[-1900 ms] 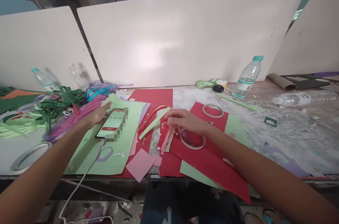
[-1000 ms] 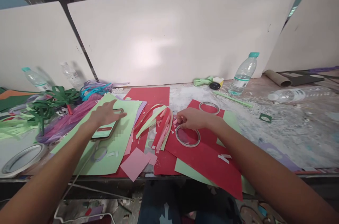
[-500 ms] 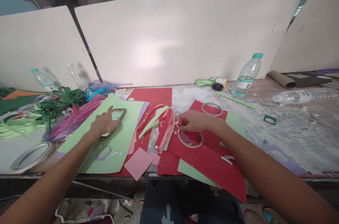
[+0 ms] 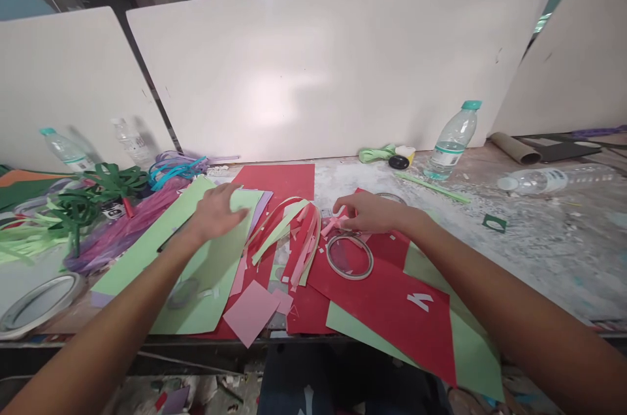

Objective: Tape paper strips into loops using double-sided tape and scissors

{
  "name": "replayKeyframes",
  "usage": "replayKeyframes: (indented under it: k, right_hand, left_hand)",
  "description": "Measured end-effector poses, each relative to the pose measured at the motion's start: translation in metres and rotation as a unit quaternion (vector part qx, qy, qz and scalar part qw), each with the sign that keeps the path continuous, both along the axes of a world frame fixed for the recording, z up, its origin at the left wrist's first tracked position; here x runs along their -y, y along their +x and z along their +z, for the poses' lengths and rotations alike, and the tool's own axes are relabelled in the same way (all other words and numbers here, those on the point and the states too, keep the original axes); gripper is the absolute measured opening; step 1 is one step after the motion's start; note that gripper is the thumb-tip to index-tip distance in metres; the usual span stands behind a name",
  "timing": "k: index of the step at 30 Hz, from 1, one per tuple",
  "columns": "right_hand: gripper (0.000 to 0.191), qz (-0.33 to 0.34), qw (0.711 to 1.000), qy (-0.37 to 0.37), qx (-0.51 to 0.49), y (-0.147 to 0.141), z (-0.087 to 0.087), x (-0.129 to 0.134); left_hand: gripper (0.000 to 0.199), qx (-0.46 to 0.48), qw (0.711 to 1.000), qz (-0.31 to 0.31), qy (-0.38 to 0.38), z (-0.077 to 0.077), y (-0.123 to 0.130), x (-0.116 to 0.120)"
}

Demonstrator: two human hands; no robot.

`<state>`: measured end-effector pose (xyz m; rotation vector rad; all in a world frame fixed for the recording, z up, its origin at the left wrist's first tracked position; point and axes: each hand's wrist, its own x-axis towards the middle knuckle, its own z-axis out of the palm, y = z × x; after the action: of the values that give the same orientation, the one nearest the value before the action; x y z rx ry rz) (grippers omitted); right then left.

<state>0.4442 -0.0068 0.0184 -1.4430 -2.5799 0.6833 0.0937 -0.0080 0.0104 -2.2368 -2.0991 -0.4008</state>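
Observation:
My left hand (image 4: 218, 211) lies flat, palm down with fingers spread, on a light green paper sheet (image 4: 206, 274). A dark phone edge (image 4: 165, 244) shows under my forearm. My right hand (image 4: 369, 211) pinches a small pink paper scrap (image 4: 332, 226) just above a clear tape ring (image 4: 349, 257) lying on a red sheet (image 4: 392, 304). Between the hands lies a bundle of curled pink, red and green paper strips (image 4: 294, 232). A second tape ring (image 4: 390, 195) is partly hidden behind my right hand.
A pink paper square (image 4: 251, 312) overhangs the front edge. Green strips (image 4: 83, 202), purple strips (image 4: 125, 225) and a large tape roll (image 4: 34, 300) lie at left. A water bottle (image 4: 449, 144) stands at back right, beside a lying bottle (image 4: 548, 178) and a cardboard tube (image 4: 512, 147).
My left hand slid off the phone, up and to the right onto the green sheet. My right hand lifted from the tape ring's rim to just behind it, with a pink scrap.

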Motion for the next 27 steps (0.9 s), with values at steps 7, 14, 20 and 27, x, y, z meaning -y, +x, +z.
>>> replayKeyframes:
  k: [7, 14, 20, 27]
  right_hand:
    - [0.032, -0.002, 0.999, 0.023, -0.045, -0.006, -0.013, 0.005]
    - [0.025, -0.023, 0.998, 0.045, -0.047, 0.001, -0.004, 0.006]
    - [0.023, -0.08, 0.995, 0.048, -0.047, 0.013, 0.0, 0.004]
    - [0.021, -0.08, 0.992, 0.074, -0.063, 0.018, -0.002, 0.002]
  left_hand:
    - [0.042, 0.019, 0.971, -0.189, -0.143, 0.028, 0.103, 0.02]
    - [0.032, -0.024, 0.951, -0.228, -0.208, 0.008, 0.112, -0.001]
    - [0.019, -0.034, 0.987, -0.098, -0.126, 0.016, 0.104, -0.012]
    - [0.024, 0.043, 0.972, -0.215, -0.08, 0.028, 0.123, 0.026]
